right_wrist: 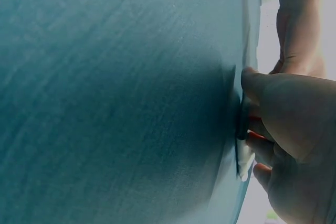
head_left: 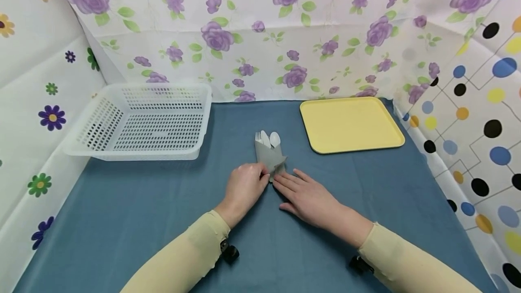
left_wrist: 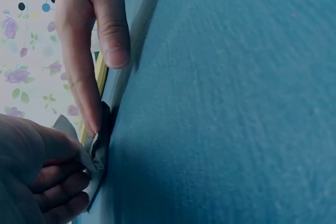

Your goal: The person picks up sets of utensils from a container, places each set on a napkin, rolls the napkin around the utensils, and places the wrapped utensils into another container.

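A grey napkin (head_left: 265,153) is folded around a white fork (head_left: 258,136), a white knife (head_left: 266,139) and a white spoon (head_left: 275,139), whose upper ends stick out at its far end. Its lower part lies between the two hands. My left hand (head_left: 245,189) pinches the napkin's left edge between thumb and fingers, as the left wrist view also shows. My right hand (head_left: 306,198) lies with straight fingers on the napkin's lower right part. In the right wrist view the right hand (right_wrist: 294,124) largely covers the bundle.
A white perforated plastic basket (head_left: 158,153) stands at the back left. A yellow tray (head_left: 352,125) lies at the back right. Blue cloth (head_left: 134,220) covers the table, with patterned curtains (head_left: 252,44) behind and at both sides.
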A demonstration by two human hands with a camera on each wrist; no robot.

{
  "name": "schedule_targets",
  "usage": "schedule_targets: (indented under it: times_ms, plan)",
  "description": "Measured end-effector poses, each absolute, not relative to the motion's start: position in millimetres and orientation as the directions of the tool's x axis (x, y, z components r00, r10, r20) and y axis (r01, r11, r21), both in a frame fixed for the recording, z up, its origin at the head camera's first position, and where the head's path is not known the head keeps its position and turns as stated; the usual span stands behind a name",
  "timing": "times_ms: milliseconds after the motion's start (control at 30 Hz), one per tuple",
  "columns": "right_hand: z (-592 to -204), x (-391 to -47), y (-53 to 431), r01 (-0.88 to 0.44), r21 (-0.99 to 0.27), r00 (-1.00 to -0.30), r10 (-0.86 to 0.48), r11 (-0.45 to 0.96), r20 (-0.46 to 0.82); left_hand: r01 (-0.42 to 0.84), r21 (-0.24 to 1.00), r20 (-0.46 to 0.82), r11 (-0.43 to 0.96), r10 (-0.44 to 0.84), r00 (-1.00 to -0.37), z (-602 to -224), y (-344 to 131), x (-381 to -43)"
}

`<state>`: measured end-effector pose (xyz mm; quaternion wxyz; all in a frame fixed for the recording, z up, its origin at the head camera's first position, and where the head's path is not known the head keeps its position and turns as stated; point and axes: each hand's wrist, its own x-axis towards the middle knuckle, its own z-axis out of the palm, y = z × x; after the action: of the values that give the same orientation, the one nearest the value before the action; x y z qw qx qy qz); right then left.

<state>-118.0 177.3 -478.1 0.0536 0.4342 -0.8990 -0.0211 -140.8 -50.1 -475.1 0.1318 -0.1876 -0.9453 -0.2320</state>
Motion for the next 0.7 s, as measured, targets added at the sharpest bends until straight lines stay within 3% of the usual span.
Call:
schedule_targets:
  times_ms: [233,700]
  plan:
    - [-478.2,-118.5,178.1,-0.781,0.067,-0.618,-0.784,0.621,0.061,0.49,0.285,0.368,0.824,0.378,-0.849,-478.5,-48.8,-142.0]
    - [-478.2,-110.9,190.2,-0.805,-0.013,-0.593,-0.805,0.593,0.022,0.56,0.253,0.371,0.789,0.455,-0.809,-481.1,-53.3,-141.4]
